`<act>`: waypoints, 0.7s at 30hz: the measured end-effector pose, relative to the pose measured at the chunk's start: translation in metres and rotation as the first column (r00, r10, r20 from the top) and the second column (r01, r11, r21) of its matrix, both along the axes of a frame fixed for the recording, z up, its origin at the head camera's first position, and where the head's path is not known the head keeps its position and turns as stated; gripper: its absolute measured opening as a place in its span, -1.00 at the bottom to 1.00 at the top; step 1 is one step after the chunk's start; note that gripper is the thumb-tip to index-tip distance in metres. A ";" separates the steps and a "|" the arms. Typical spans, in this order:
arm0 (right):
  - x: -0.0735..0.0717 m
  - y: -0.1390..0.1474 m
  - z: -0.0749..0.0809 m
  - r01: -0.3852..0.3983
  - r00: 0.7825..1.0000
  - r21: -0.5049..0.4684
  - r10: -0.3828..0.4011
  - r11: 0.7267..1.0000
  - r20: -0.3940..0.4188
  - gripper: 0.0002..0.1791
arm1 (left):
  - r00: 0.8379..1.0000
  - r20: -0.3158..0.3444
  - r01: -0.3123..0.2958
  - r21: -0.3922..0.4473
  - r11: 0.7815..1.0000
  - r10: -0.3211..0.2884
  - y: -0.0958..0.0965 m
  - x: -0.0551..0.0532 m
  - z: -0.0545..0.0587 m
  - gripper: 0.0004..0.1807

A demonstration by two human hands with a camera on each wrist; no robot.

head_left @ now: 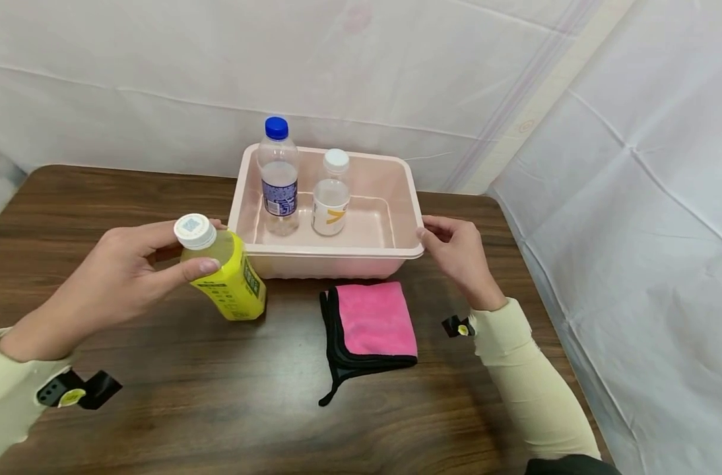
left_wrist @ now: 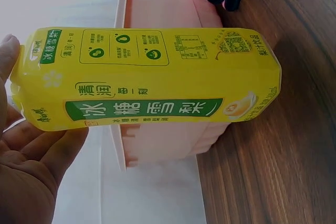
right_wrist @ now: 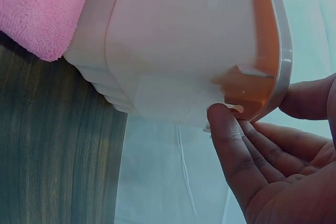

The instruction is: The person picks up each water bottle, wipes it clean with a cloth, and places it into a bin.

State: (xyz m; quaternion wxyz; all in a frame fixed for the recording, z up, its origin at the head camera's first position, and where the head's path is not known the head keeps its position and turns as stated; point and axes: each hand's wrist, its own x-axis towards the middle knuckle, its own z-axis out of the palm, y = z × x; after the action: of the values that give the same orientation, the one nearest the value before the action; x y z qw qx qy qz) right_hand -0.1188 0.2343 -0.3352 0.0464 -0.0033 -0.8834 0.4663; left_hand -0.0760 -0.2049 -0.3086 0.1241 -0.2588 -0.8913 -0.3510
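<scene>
My left hand (head_left: 132, 267) grips a yellow-labelled drink bottle (head_left: 233, 284) near its white cap, thumb on the near side. In the left wrist view the bottle (left_wrist: 157, 77) shows its green-and-white printed label, with the left fingers curled around its upper end. My right hand (head_left: 459, 254) holds the right front corner of a pale pink plastic basin (head_left: 331, 264). In the right wrist view the thumb and fingers pinch the basin's rim (right_wrist: 286, 66). Inside the basin stand a clear bottle with a blue cap (head_left: 279, 178) and a shorter clear bottle with a white cap (head_left: 331, 198).
A folded pink cloth (head_left: 375, 320) with black edging and a hanging loop lies in front of the basin on the dark wood table (head_left: 266, 409). White sheeting (head_left: 189, 66) hangs behind the table and along its right side.
</scene>
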 end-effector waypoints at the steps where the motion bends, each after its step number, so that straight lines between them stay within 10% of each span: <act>1: 0.001 0.000 0.000 0.002 1.000 0.008 -0.002 1.000 -0.001 -0.65 | 1.000 0.001 0.011 0.005 1.000 -0.011 0.001 0.000 -0.001 -0.51; 21: 0.014 0.001 -0.006 -0.009 0.995 0.119 0.020 0.993 -0.097 -0.58 | 0.989 -0.011 0.147 0.053 0.988 -0.146 0.034 0.006 -0.011 -0.57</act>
State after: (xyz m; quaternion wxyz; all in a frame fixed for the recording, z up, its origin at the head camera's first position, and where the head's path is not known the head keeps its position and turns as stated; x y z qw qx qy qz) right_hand -0.1046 0.2348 -0.3408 0.0863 0.0286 -0.9061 0.4131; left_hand -0.0701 -0.1705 -0.3191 0.1079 -0.3214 -0.8596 -0.3822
